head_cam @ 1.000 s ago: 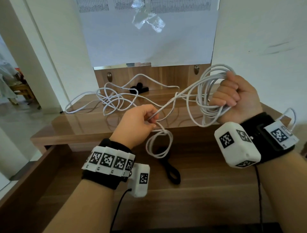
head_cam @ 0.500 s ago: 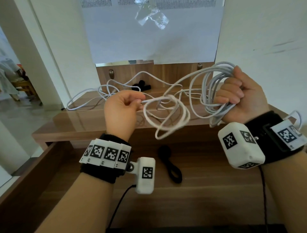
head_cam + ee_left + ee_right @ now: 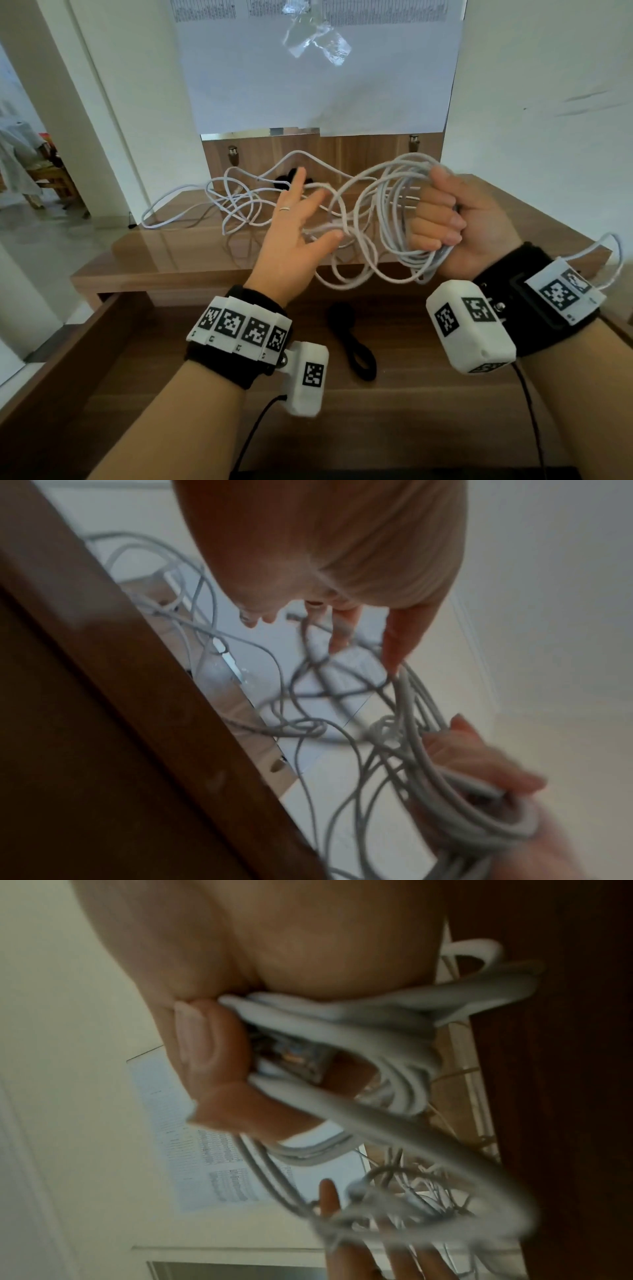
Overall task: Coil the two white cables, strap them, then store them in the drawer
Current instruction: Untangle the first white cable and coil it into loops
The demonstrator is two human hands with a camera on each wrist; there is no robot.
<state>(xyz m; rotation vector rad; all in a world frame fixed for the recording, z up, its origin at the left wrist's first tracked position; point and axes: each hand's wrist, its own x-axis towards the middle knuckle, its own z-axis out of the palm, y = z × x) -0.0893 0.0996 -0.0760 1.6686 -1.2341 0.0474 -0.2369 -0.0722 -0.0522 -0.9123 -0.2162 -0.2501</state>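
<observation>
The step in hand looks like winding the first cable. The coil hangs in loops from the right hand, whose fingers are curled tight round the gathered turns, held above the desk. The left hand is spread, fingers straight, holding nothing, with loose strands crossing just past its fingertips. To do this well, I judge that the left hand should take the free run close to the coil and lay each new turn the same size as the rest, feeding it into the right fist without slackening that grip; the loose loops below the fist look ready to snarl. The slack lies tangled on the shelf, where both cables seem to cross, so drawing gently and lifting strands apart should serve better than pulling hard. I cannot tell which strand belongs to which cable.

The drawer stands open under the hands, wood-lined, with a black strap lying on its floor. A second dark thing, perhaps another strap, sits at the back of the shelf behind the cables. Above the shelf a wooden panel carries two metal studs, and over it hangs a printed sheet patched with clear tape. White walls flank it; a doorway opens at left.
</observation>
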